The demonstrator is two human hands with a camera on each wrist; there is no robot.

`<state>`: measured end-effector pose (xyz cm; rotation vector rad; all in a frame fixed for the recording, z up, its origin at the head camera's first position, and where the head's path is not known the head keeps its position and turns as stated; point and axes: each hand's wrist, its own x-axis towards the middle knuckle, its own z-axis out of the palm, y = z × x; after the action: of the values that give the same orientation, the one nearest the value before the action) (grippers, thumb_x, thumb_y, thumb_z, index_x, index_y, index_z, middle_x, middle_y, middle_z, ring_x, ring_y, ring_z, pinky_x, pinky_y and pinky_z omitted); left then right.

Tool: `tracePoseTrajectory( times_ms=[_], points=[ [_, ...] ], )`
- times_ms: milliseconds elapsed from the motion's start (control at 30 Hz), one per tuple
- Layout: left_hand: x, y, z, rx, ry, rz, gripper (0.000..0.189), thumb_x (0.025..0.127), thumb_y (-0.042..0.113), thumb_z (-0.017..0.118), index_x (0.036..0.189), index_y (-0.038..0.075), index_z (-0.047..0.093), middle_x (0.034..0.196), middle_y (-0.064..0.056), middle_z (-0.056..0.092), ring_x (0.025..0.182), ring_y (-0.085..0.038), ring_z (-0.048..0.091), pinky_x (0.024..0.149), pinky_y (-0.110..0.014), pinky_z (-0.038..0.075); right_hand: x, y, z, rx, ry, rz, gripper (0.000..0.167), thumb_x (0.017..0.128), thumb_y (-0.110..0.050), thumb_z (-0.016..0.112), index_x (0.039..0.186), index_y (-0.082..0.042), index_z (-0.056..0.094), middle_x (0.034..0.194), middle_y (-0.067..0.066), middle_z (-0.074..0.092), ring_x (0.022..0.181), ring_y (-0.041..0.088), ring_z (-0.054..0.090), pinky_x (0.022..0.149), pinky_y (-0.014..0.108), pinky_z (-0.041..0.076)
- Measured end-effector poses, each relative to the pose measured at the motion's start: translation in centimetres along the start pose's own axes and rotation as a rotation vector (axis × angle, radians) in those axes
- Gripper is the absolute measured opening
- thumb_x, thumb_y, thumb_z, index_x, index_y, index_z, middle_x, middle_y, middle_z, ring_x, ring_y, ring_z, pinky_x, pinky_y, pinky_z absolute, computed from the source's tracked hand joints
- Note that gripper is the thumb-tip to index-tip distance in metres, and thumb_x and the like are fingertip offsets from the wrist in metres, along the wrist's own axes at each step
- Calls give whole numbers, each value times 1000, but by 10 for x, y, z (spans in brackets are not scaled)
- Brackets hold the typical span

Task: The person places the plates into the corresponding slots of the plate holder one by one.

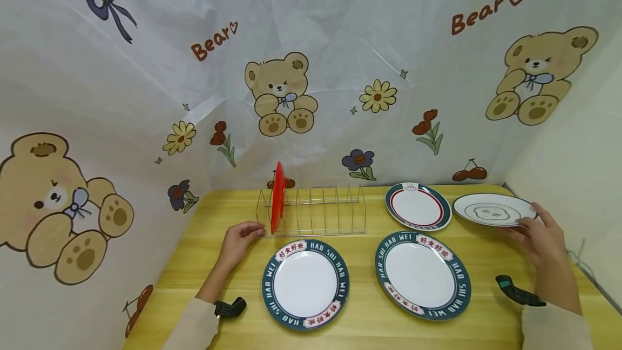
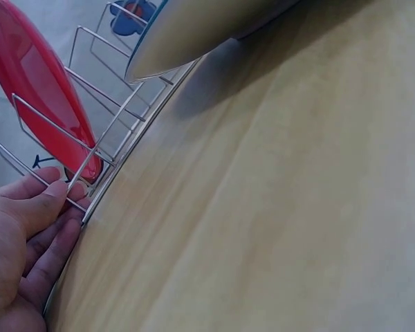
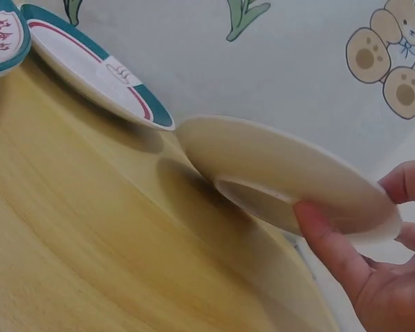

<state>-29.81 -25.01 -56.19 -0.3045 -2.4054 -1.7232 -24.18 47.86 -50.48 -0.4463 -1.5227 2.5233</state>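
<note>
- Nearest the head camera, two beige fabric sleeves cross the table edge: the left sleeve [image 1: 191, 325] between 8 and 9 o'clock from the table's centre, the right sleeve [image 1: 556, 328] between 3 and 4.
- Round white plate with a teal lettered rim [image 1: 306, 285] lies flat at 9 o'clock on the yellow wood-grain table [image 1: 359, 336].
- Matching teal-rimmed plate [image 1: 423, 277] lies at 3 o'clock from the first, apart from it.
- Silver wire dish rack [image 1: 316, 233] stands just beyond the first plate, at its 12 o'clock.
- Glossy red plate [image 1: 278, 199] stands on edge in the rack, near the 9 o'clock end.
- Left hand [image 1: 241, 239] is at the rack's near left corner, its thumb and fingers drawn narrow, pinching the end wire.
- White plate with a green band and thin red inner ring [image 1: 418, 208] lies at 12 o'clock from the matching plate.
- Shallow white plate with a dark rim line and a drawn face [image 1: 492, 212] sits at 2 o'clock on the table, tilted, its right side raised; whether its left edge touches wood, I cannot tell.
- Right hand [image 1: 541, 236] grips that plate at its 3 o'clock edge, one digit against the underside, others at the rim.
- White cloth printed with bears [image 1: 335, 26] hangs behind, at 12 o'clock.
</note>
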Motion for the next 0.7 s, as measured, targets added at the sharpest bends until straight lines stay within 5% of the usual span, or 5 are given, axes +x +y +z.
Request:
tracePoseTrajectory(
  times_ms=[267, 400, 700],
  points=[
    [0, 6, 1, -9, -1, -20, 17, 95, 1, 69, 111, 0, 75, 107, -15, 75, 100, -31, 72, 85, -22, 58, -12, -15, 20, -44, 17, -131, 83, 100, -5, 62, 161, -40, 18, 122, -6, 45, 82, 12, 71, 65, 32, 63],
    [-6, 24, 1, 12, -5, -26, 18, 95, -4, 66, 112, -5, 73, 107, -20, 74, 101, -38, 71, 87, -25, 58, -18, -23, 31, -26, -39, -178, 79, 101, -4, 61, 162, -34, 21, 124, -6, 44, 84, 14, 72, 64, 36, 63],
    [-10, 36, 1, 12, -9, -2, 19, 95, -4, 67, 113, -8, 72, 106, -20, 74, 99, -34, 71, 86, -24, 58, -31, -39, 57, -97, -69, -226, 73, 100, -11, 65, 160, -31, 29, 124, -7, 45, 85, 11, 72, 63, 33, 62]
  ],
)
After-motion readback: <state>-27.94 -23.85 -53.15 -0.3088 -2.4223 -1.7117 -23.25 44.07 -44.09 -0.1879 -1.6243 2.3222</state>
